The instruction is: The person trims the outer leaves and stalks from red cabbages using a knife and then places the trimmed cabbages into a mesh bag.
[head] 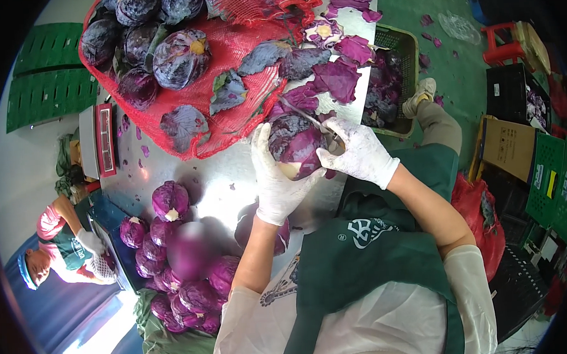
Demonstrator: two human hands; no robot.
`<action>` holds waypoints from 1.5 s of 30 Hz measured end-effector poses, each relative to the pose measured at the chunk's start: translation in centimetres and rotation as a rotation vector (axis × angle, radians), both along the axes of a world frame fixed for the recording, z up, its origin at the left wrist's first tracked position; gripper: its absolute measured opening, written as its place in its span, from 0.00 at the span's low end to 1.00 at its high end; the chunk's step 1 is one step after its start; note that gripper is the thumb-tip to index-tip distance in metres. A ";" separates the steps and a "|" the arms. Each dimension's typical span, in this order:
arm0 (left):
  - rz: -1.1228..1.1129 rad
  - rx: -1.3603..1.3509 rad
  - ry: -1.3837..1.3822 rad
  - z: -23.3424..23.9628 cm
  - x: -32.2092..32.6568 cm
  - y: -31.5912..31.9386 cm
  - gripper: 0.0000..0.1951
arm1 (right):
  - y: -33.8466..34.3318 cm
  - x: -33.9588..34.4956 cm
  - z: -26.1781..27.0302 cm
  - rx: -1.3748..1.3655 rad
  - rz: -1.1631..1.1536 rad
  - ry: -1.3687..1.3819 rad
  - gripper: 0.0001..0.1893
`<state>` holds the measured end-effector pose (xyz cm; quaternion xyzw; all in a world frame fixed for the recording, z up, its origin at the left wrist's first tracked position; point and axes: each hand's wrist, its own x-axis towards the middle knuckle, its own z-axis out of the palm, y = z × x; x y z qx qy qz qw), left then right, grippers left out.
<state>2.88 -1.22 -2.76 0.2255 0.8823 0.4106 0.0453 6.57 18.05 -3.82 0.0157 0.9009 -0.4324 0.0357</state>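
A red cabbage (301,145) sits in my gloved left hand (276,182), its pale stem end turned toward me. My right hand (358,147), also in a white glove, grips a knife (304,112) whose thin blade passes over the far side of the cabbage. The right thumb rests near the cabbage's side. Most of the handle is hidden by my fingers. Just beyond my hands, loose purple cabbage leaves (338,79) lie on the metal table (226,172). A red mesh sack (230,37) beside them bears several untrimmed cabbages (181,58).
Several peeled red cabbages (198,294) are piled at the left. A crate (414,67) of dark leaves stands on the floor beyond the table's right edge. A co-worker (68,248) handles a netted object at far left. A scale (104,139) stands on the table.
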 end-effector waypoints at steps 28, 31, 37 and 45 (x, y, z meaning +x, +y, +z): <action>-0.126 -0.313 -0.026 2.3 -3.0 -2.1 0.55 | 4.7 -0.4 -4.8 -0.145 -0.307 -0.038 0.07; -0.162 -0.180 -0.054 2.0 -3.4 -3.7 0.54 | 9.8 -1.3 -7.7 -0.098 -0.668 -0.056 0.06; -0.280 -0.077 -0.020 1.4 -1.7 -3.4 0.55 | 0.4 -3.4 -1.2 -0.079 0.014 0.056 0.35; -0.120 -0.149 -0.019 0.9 0.0 -5.6 0.62 | 4.5 -6.1 -6.3 -0.467 -0.468 -0.040 0.03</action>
